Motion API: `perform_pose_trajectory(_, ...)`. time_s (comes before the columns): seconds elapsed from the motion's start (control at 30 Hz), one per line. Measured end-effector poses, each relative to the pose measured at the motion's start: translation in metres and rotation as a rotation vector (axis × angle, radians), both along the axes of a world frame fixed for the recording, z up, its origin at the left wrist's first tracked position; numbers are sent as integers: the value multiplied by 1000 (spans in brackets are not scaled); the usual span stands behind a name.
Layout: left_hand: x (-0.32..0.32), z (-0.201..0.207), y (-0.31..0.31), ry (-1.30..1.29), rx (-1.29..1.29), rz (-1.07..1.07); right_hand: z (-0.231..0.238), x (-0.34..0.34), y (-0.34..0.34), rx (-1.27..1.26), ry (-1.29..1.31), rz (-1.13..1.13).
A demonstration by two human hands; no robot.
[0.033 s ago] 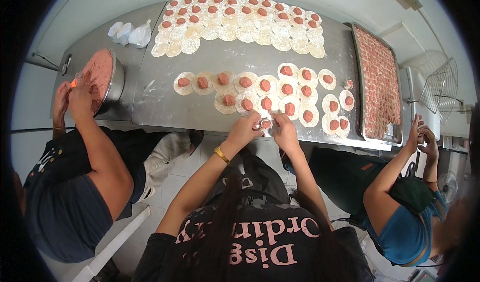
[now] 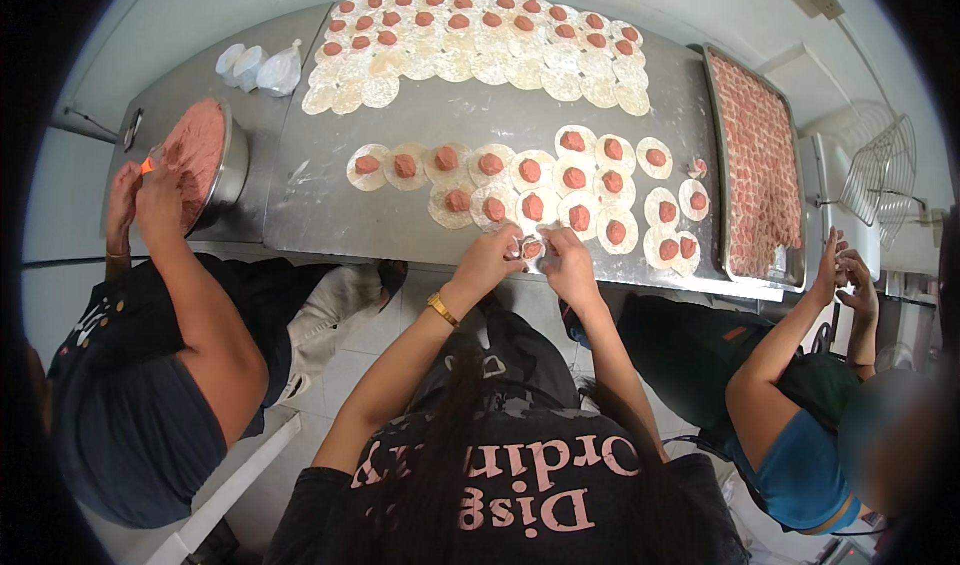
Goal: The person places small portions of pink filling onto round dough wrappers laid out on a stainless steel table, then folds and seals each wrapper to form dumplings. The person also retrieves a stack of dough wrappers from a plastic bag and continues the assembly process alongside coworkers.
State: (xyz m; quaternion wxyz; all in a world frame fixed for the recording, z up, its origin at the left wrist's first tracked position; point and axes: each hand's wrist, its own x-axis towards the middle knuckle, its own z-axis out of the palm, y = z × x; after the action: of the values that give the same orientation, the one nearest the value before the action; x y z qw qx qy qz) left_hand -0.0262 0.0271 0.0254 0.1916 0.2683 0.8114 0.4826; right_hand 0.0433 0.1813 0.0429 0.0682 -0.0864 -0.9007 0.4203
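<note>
The person's left hand (image 2: 488,262) and right hand (image 2: 570,265) pinch opposite sides of a small filled wrapper (image 2: 532,250) at the near edge of the metal table (image 2: 335,205); light, even pressure should fold it without splitting, clear of the filled rounds (image 2: 493,208) beyond.

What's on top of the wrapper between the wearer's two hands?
Pink filling sits on that wrapper. The left hand and right hand cover parts of its edges; its underside can't be seen.
</note>
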Motion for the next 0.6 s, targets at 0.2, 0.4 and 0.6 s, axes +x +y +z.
perform_pose_trajectory(0.2, 2, 2, 7, 35, -50, 11, -1, -2, -4, -11, 52, 28)
perform_pose_trajectory(0.4, -5, -3, 12, 98, -36, 21, -1, -7, 2, 27, 5, 33)
perform_pose_trajectory(0.6, -3, -2, 9, 141, 64, 72, -2, -3, 5, 54, 0, 5)
